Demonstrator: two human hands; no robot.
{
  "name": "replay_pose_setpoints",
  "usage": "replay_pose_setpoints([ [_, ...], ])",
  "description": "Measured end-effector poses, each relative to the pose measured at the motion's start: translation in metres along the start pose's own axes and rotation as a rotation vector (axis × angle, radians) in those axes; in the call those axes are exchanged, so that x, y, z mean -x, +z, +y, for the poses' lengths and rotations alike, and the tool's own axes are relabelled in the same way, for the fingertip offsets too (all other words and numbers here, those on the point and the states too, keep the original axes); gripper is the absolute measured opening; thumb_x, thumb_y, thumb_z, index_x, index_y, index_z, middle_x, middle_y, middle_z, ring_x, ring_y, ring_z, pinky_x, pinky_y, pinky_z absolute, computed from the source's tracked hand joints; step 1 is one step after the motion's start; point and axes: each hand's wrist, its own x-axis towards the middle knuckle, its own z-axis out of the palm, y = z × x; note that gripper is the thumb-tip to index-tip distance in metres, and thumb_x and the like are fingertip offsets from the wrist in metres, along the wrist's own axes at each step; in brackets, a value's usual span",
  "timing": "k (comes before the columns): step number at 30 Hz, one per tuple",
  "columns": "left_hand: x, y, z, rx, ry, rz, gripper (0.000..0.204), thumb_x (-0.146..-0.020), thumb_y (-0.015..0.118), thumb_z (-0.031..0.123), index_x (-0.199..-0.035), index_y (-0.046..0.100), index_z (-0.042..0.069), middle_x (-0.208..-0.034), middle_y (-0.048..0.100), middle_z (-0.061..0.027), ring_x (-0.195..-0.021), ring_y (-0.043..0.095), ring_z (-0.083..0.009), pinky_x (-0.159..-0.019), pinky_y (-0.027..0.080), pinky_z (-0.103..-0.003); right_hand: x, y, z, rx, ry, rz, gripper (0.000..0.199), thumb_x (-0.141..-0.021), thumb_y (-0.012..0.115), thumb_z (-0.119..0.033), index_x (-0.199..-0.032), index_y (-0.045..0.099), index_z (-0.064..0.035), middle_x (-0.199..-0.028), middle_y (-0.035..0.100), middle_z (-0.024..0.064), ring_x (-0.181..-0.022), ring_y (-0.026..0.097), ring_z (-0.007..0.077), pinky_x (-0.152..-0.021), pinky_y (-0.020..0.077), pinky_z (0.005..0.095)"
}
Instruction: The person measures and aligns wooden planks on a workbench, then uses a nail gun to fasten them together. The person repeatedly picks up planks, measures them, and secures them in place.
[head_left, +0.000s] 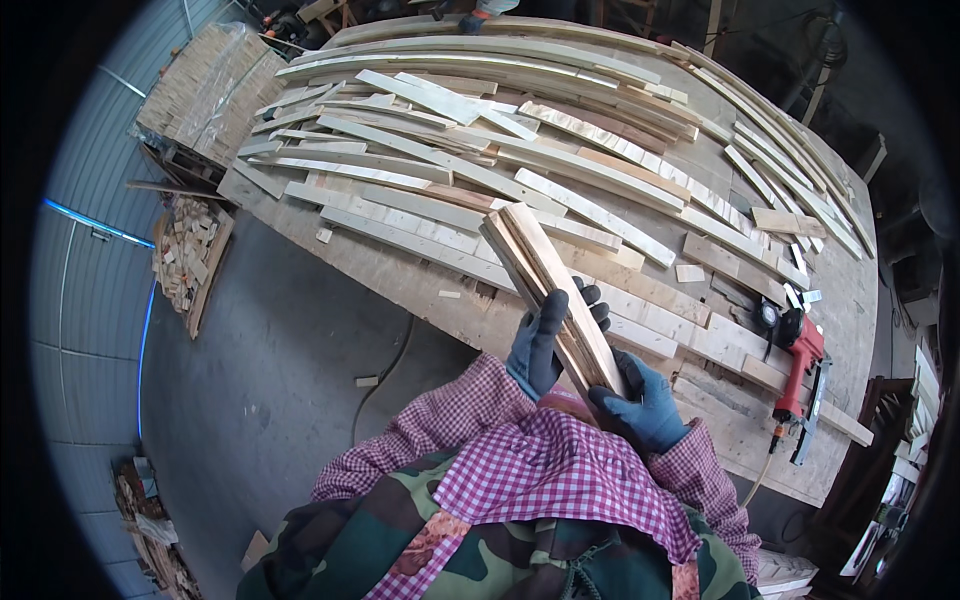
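A bundle of short wooden strips (548,272), stacked face to face, is held at a slant in front of my chest. My left hand (540,345), in a blue and dark grey glove, closes round its middle, the thumb on the near side and fingertips showing past the far side. My right hand (645,398), gloved alike, grips the lower end. The upper end of the bundle points away to the left over the worktable (800,470). Long pale wooden strips (600,215) lie across that table just beyond my hands.
A red nail gun (800,365) with a hose rests at the table's right. Wrapped stacked wood (212,90) stands far left, near a heap of wood offcuts (190,255). Another person's gloved hand (472,22) is at the far edge. A dark hose (400,360) crosses the floor.
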Motion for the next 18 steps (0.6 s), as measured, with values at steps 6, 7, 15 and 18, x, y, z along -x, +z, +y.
replay_pose_setpoints([
  [6, -0.004, 0.02, 0.002, 0.105, 0.045, 0.059, 0.076, -0.082, 0.046, 0.068, -0.119, 0.042, 0.002, -0.106, 0.054, -0.0146, -0.098, 0.056, -0.0268, -0.089, 0.049, -0.041, 0.005, -0.004, 0.008, 0.119, -0.059, 0.084, 0.066, -0.075, 0.073, -0.029, -0.127, 0.047, 0.0039, -0.111, 0.061, 0.0223, -0.099, 0.062, 0.0234, -0.087, 0.0473, 0.032],
  [7, -0.004, 0.024, 0.003, 0.133, 0.022, 0.074, 0.074, -0.082, 0.048, 0.066, -0.118, 0.043, 0.002, -0.104, 0.054, -0.0139, -0.097, 0.056, -0.0266, -0.089, 0.048, -0.041, 0.007, -0.006, 0.007, 0.132, -0.051, 0.09, 0.067, -0.075, 0.073, -0.03, -0.127, 0.046, 0.0041, -0.111, 0.061, 0.0227, -0.098, 0.062, 0.0238, -0.087, 0.0477, 0.032],
  [15, -0.013, 0.031, -0.005, 0.116, -0.022, 0.027, 0.077, -0.079, 0.052, 0.068, -0.123, 0.042, 0.005, -0.104, 0.057, -0.0109, -0.102, 0.056, -0.0258, -0.094, 0.045, -0.042, 0.011, -0.018, 0.008, 0.201, -0.082, 0.132, 0.071, -0.073, 0.076, -0.03, -0.127, 0.045, 0.0052, -0.109, 0.061, 0.0249, -0.097, 0.063, 0.0259, -0.086, 0.0489, 0.0318],
  [18, -0.019, 0.031, -0.009, 0.143, -0.01, -0.02, 0.075, -0.077, 0.055, 0.067, -0.118, 0.044, 0.006, -0.099, 0.056, -0.0087, -0.097, 0.056, -0.024, -0.092, 0.045, -0.041, 0.009, -0.021, 0.004, 0.174, -0.081, 0.118, 0.074, -0.072, 0.076, -0.033, -0.128, 0.045, 0.0041, -0.11, 0.06, 0.0249, -0.098, 0.062, 0.0261, -0.086, 0.0488, 0.0327],
])
